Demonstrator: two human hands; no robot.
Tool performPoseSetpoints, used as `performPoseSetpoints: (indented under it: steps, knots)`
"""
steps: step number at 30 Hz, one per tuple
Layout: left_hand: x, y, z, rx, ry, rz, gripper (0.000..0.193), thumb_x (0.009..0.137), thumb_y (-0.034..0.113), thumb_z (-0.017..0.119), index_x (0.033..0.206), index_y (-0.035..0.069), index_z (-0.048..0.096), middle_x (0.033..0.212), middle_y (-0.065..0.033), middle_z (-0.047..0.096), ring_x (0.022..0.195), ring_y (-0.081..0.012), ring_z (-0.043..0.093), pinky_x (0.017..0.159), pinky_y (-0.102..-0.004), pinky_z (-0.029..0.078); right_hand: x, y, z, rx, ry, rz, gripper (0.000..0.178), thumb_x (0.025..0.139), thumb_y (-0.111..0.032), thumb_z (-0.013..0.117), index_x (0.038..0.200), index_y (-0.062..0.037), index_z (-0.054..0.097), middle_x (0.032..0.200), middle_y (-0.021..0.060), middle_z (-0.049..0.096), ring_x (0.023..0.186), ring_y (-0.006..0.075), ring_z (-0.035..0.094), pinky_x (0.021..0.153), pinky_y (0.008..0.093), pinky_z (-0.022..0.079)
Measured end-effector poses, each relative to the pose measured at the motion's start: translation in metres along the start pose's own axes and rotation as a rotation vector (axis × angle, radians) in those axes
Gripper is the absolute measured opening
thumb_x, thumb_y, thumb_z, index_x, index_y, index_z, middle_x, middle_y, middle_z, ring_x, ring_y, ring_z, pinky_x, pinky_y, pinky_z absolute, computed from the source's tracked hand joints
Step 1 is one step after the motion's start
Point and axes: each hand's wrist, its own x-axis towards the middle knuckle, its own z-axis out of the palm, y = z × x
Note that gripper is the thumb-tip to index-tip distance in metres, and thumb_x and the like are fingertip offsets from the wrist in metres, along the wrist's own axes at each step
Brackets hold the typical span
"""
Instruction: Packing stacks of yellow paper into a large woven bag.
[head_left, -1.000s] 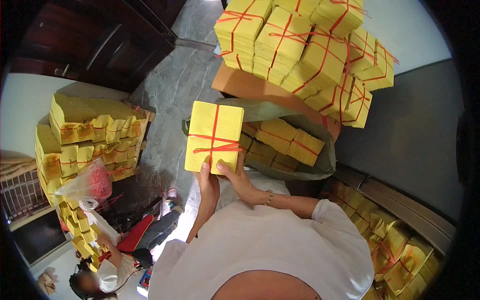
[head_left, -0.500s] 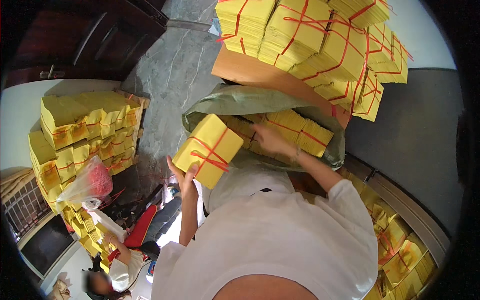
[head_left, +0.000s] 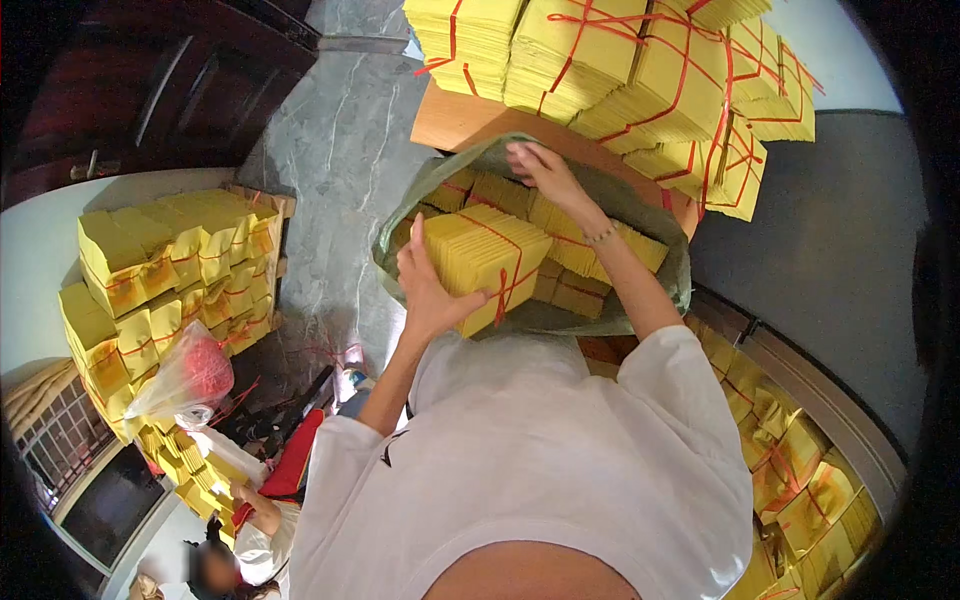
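My left hand [head_left: 432,290] grips a bundle of yellow paper [head_left: 490,255] tied with red ribbon. The bundle is tilted inside the mouth of a green woven sack [head_left: 650,215], its layered edges turned up. My right hand [head_left: 552,178] is at the sack's far rim, fingers bent around the edge where it peaks. More tied yellow bundles [head_left: 572,220] lie in the sack, beyond and to the right of the held one. Part of the sack's near rim is hidden by my left forearm and white shirt.
Stacked yellow bundles [head_left: 600,60] stand on a wooden surface [head_left: 460,115] beyond the sack. More bundles are piled at left [head_left: 180,260] and lower right [head_left: 800,490]. A clear bag of red ribbon [head_left: 205,365] hangs at left. Another person [head_left: 265,540] sits at lower left.
My left hand has brought the yellow bundle right and down into the sack's mouth, turning it. My right hand has moved from the bundles inside to the far rim, which now rises higher.
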Motion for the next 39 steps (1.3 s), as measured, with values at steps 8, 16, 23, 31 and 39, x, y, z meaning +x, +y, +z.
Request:
performPoseSetpoints:
  steps: [8, 16, 23, 31, 39]
  knots:
    - [0.049, -0.035, 0.025, 0.462, 0.037, -0.114, 0.127, 0.044, 0.035, 0.082, 0.144, 0.016, 0.006, 0.114, -0.0226, 0.037, 0.106, -0.0384, 0.037, 0.09, -0.0476, 0.03, -0.048, 0.057, 0.007, -0.009, 0.093, -0.061, 0.037, 0.093, -0.032, 0.049, 0.114, -0.0012, 0.053, 0.107, 0.009, 0.059, 0.099, 0.0175, 0.056, 0.084, 0.0309, 0.045]
    - [0.085, -0.052, 0.062, 0.519, 0.067, -0.119, 0.135, 0.042, 0.039, 0.085, 0.145, 0.013, 0.0, 0.116, -0.0237, 0.037, 0.1, -0.0372, 0.04, 0.086, -0.0453, 0.032, -0.056, 0.101, 0.091, 0.138, 0.243, 0.134, 0.054, 0.09, -0.03, 0.055, 0.132, -0.0031, 0.034, 0.118, 0.0145, 0.05, 0.101, 0.0218, 0.054, 0.087, 0.0338, 0.044]
    - [0.094, -0.082, 0.07, 0.345, 0.154, 0.073, 0.123, 0.054, 0.037, 0.082, 0.145, 0.01, 0.004, 0.113, -0.0248, 0.039, 0.106, -0.0422, 0.04, 0.088, -0.0511, 0.034, -0.027, 0.126, 0.11, -0.028, 0.269, 0.052, 0.064, 0.087, -0.032, 0.057, 0.134, 0.0007, 0.03, 0.122, 0.0199, 0.046, 0.11, 0.0287, 0.05, 0.092, 0.0382, 0.04]
    - [0.101, -0.093, 0.013, 0.379, 0.376, 0.159, 0.07, 0.067, 0.016, 0.073, 0.129, 0.006, 0.042, 0.114, -0.0203, 0.047, 0.096, -0.0337, 0.048, 0.084, -0.0398, 0.041, -0.04, 0.068, 0.118, -0.662, 0.588, -0.208, 0.093, 0.074, -0.031, 0.071, 0.135, 0.008, 0.014, 0.131, 0.0264, 0.03, 0.123, 0.0396, 0.03, 0.103, 0.044, 0.025]
    - [0.129, -0.122, -0.018, -0.237, 0.476, -0.161, 0.016, 0.088, 0.018, 0.058, 0.088, 0.002, 0.06, 0.069, -0.0034, 0.059, 0.063, -0.0086, 0.051, 0.06, -0.0263, 0.044, -0.019, 0.062, 0.134, -0.536, 0.676, 0.007, 0.11, 0.064, -0.038, 0.077, 0.138, 0.0048, 0.007, 0.132, 0.0334, 0.02, 0.123, 0.0443, 0.025, 0.104, 0.0508, 0.022]
